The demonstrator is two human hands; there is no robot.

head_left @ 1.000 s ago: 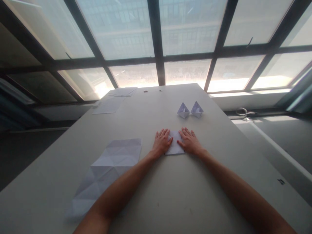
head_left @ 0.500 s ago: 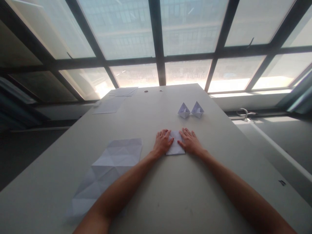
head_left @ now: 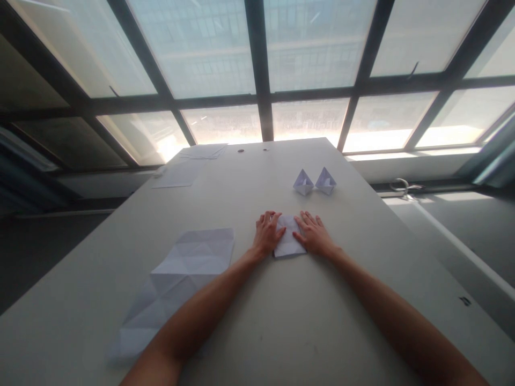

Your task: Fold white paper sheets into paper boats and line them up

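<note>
A small folded square of white paper (head_left: 288, 242) lies on the white table between my two hands. On its left edge rests my left hand (head_left: 267, 231), thumb on the paper and fingers a little bent and apart. My right hand (head_left: 315, 234) lies nearly flat along the right edge, with its fingers spread and its thumb on the paper. Beyond the hands stand two folded paper boats (head_left: 303, 183), side by side. A large creased sheet of paper (head_left: 192, 262) is at the left, partly hidden by my left forearm.
Several flat paper sheets (head_left: 179, 173) lie at the table's far left. A small round brown object (head_left: 240, 150) is near the far edge. The white table (head_left: 257, 321) reaches towards large windows. A small dark mark (head_left: 464, 301) shows at the right edge.
The folded paper has turned slightly, its near edge now tilting a little. My left fingers are more bent, and both hands have barely shifted.
</note>
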